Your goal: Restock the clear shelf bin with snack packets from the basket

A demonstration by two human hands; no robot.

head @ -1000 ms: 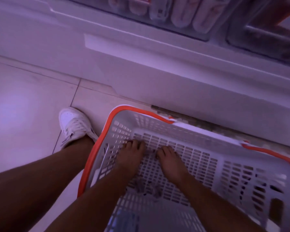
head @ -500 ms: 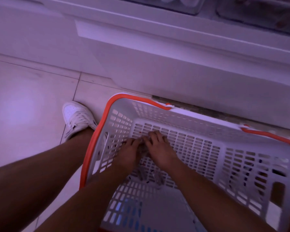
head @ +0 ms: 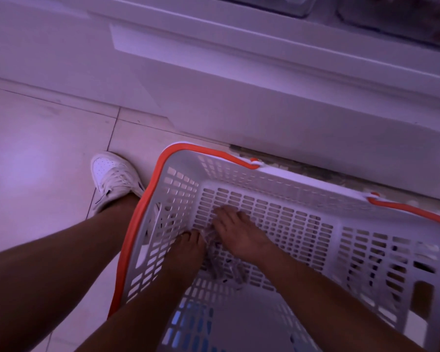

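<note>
A white slotted basket point(head: 285, 174) with an orange rim stands on the floor. Both my hands are down at its bottom. Several small crumpled snack packets point(head: 217, 266) lie between and under my wrists. My left hand point(head: 188, 247) has its fingers curled down against the packets at its right side. My right hand point(head: 236, 235) lies with fingers spread over the slotted bottom, its thumb side touching the packets. The clear shelf bin point(head: 277, 5) shows only as a strip at the top edge, above the white shelf front.
The white shelf unit point(head: 264, 97) rises directly behind the basket. My left leg and white sneaker point(head: 114, 179) stand on the pale tiled floor just left of the basket. A second clear bin point(head: 396, 19) sits at the top right.
My hands met over the packets, then my left hand drew back toward me while my right hand reached left across the bottom. The view tilted down, so less of the shelf bins shows.
</note>
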